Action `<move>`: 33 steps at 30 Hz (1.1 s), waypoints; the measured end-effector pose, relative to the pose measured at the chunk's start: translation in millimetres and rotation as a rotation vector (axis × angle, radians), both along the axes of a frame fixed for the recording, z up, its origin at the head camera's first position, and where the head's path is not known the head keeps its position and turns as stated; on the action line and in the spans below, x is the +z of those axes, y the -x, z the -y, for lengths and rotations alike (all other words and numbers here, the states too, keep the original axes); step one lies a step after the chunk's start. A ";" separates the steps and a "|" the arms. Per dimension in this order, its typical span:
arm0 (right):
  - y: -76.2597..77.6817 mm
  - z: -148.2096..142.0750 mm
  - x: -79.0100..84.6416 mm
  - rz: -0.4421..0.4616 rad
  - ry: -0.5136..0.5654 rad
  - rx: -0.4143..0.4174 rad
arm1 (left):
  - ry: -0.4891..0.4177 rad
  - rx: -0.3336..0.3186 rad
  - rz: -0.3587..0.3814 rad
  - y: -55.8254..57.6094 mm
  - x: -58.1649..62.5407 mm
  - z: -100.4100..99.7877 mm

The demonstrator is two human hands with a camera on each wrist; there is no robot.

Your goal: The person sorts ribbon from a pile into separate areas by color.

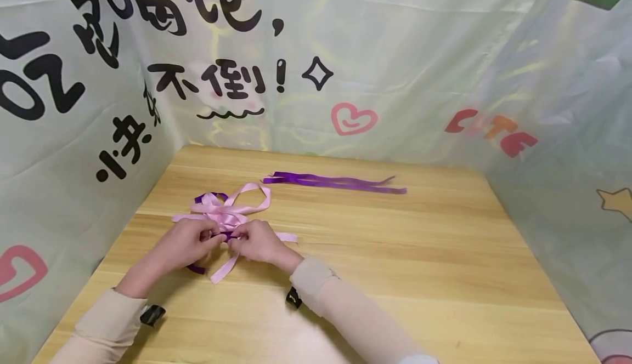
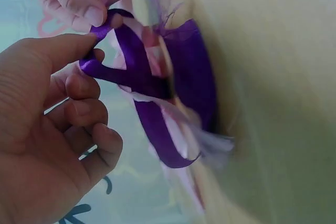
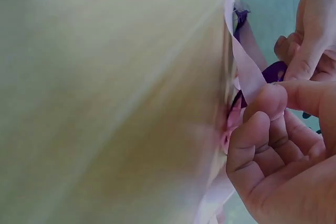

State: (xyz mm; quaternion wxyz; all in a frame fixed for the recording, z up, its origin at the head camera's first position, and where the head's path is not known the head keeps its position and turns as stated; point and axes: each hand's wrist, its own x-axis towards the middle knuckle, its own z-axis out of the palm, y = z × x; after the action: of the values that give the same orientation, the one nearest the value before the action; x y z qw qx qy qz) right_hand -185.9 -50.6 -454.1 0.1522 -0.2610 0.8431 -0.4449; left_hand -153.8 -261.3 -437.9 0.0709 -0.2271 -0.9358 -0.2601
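Observation:
A looped bunch of pink ribbon (image 1: 222,210) lies on the left part of the wooden table, its loose tails spread outward. A purple ribbon (image 2: 139,69) passes through and around the pink loops. My left hand (image 1: 190,240) pinches this purple ribbon between thumb and forefinger, the other fingers bent loosely. Close beside it, my right hand (image 1: 259,242) pinches another part of the same purple ribbon with its fingertips. A pink tail (image 3: 244,61) runs by the right fingertips in the right wrist view. The ribbon's crossing is partly hidden behind the fingers.
Separate purple ribbon strips (image 1: 340,183) lie at the back of the wooden table (image 1: 395,254). Printed cloth walls (image 1: 395,68) stand along the back and both sides. A pale stick-like piece (image 2: 142,6) shows among the ribbons in the left wrist view.

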 end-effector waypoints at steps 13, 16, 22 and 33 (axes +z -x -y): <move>7.7 -10.4 15.4 -0.049 0.105 -0.067 | -0.006 0.032 0.122 -1.5 27.5 12.4; 8.6 -13.1 15.7 -0.058 0.109 -0.090 | -0.010 0.043 0.123 -2.7 33.0 14.4; 9.4 -17.0 17.4 -0.083 0.116 -0.091 | -0.021 0.071 0.120 -5.7 43.7 18.6; 14.1 -26.3 21.0 -0.102 0.134 -0.157 | -0.126 0.035 -0.037 -5.3 49.6 26.5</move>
State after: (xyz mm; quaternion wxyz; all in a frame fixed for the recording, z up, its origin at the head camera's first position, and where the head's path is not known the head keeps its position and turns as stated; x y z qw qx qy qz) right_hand -200.1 -24.3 -433.1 0.0560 -0.2263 0.8358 -0.4970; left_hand -148.4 -287.8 -388.2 0.1067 -0.2106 -0.9199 -0.3132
